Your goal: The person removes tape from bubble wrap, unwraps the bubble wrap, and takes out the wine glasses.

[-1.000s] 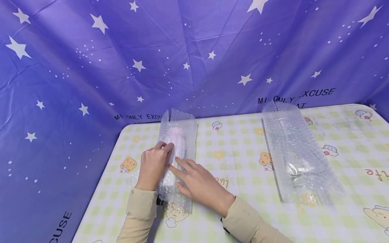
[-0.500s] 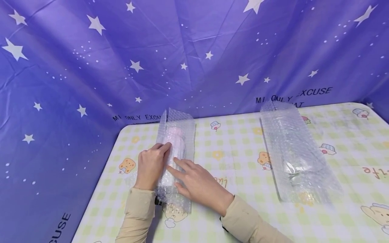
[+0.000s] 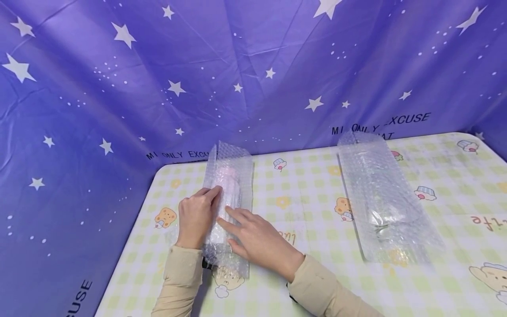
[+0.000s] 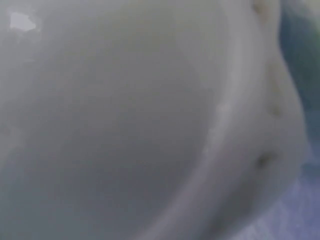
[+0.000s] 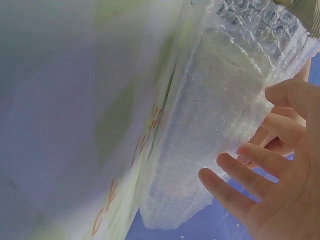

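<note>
In the head view a sheet of bubble wrap [image 3: 244, 169] lies lengthwise on the left half of the table, folded round a bottle-shaped thing [image 3: 227, 182] with a pink top. My left hand [image 3: 196, 220] pinches the wrap along its left side, with the fingers curled. From the right, my right hand [image 3: 255, 240] rests spread fingertips on the wrapped thing. The right wrist view shows the straight fingers of the right hand [image 5: 270, 182] against the bubble wrap [image 5: 215, 100]. A pale, blurred surface fills most of the left wrist view.
Another bubble-wrapped bundle [image 3: 386, 198] lies to the right, with a shiny clear part inside. Both rest on a table with a green-and-white checked cover [image 3: 309, 246]. Behind and at the left hangs a purple curtain [image 3: 253, 114] with white stars.
</note>
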Available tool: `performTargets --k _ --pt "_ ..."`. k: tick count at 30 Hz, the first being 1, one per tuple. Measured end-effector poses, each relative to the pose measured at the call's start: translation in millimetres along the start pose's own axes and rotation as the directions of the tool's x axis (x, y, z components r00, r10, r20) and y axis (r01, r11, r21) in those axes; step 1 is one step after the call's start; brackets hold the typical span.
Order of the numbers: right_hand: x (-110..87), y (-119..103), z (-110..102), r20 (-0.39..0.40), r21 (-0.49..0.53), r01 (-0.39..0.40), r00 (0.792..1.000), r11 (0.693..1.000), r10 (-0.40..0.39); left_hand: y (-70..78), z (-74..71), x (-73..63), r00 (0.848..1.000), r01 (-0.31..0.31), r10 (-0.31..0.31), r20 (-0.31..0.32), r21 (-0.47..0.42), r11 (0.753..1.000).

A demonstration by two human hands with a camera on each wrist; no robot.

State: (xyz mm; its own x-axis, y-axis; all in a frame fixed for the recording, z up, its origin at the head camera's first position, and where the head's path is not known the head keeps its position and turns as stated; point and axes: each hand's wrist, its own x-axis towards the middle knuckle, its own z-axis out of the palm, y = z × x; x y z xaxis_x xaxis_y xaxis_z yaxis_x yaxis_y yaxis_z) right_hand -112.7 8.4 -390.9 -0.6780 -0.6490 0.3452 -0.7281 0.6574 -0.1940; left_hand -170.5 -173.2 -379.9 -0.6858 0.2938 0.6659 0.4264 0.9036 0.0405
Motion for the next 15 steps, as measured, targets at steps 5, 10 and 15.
performTargets --k 5,10,15 --pt "-0.4 -0.4 0.0 -0.001 -0.012 0.0 1.0 1.0 0.0 0.2 1.3 0.2 1.0 0.01 -0.01 -0.014 -0.005 1.0" --pt "0.1 -1.1 -0.5 -0.005 -0.027 0.007 1.0 1.0 -0.007 -0.7 2.5 0.6 0.999 0.02 -0.021 -0.026 -0.015 1.0" --pt "-0.4 -1.1 -0.6 -0.013 -0.026 0.013 1.0 1.0 -0.014 -2.4 3.3 0.4 0.998 0.036 -0.038 -0.048 -0.039 0.999"
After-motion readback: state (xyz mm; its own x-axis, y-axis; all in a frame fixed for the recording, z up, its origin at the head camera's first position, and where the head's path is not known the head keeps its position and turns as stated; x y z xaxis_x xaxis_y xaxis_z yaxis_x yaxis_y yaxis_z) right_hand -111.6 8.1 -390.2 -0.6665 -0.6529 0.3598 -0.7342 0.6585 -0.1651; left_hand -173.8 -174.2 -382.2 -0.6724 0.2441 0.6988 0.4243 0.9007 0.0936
